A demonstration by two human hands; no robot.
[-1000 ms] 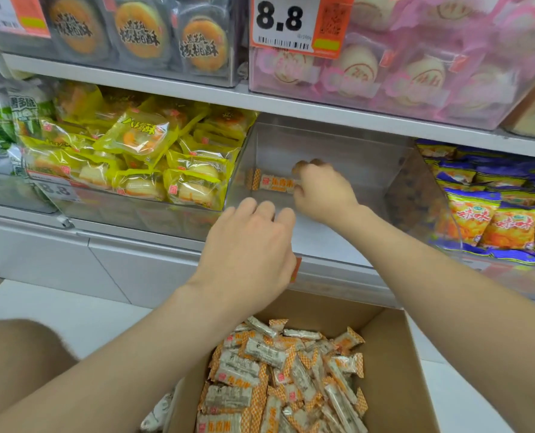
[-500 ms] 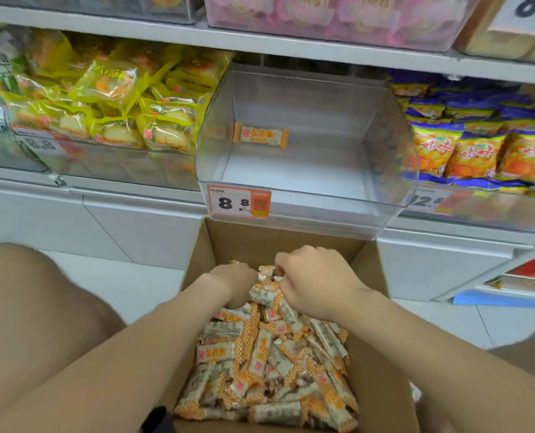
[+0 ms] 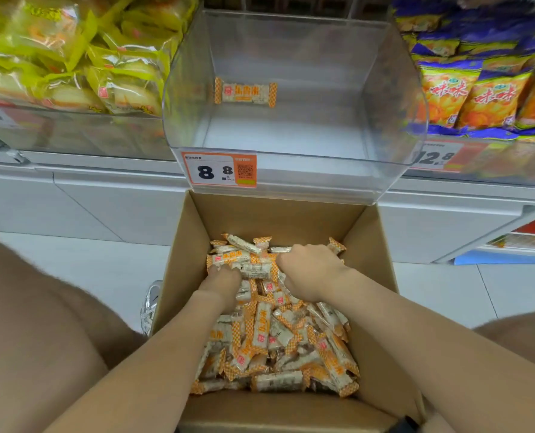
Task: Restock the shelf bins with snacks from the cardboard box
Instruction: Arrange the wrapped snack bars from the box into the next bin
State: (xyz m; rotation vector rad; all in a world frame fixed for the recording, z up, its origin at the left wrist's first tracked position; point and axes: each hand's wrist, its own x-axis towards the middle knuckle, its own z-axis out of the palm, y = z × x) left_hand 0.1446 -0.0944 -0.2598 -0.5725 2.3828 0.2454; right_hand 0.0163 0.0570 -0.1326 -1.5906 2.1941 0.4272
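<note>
An open cardboard box (image 3: 373, 245) stands on the floor below the shelf, filled with several orange-and-white wrapped snack bars (image 3: 269, 339). Both my hands are down in the far end of the pile. My left hand (image 3: 221, 281) digs into the bars with fingers curled around some of them. My right hand (image 3: 310, 271) grips a bunch of bars next to it. Above the box a clear plastic shelf bin (image 3: 394, 98) holds a single snack bar (image 3: 245, 91) lying flat near its back.
An orange price tag (image 3: 218, 169) marked 8.8 hangs on the bin's front. A bin of yellow packets (image 3: 82, 64) sits to the left, and orange and purple chip bags (image 3: 484, 89) to the right. My knees flank the box, with a shoe (image 3: 150, 304) at its left.
Both hands came down from the shelf bin, leaving one bar inside, and went into the box pile. The view tilted down and closer to the box.
</note>
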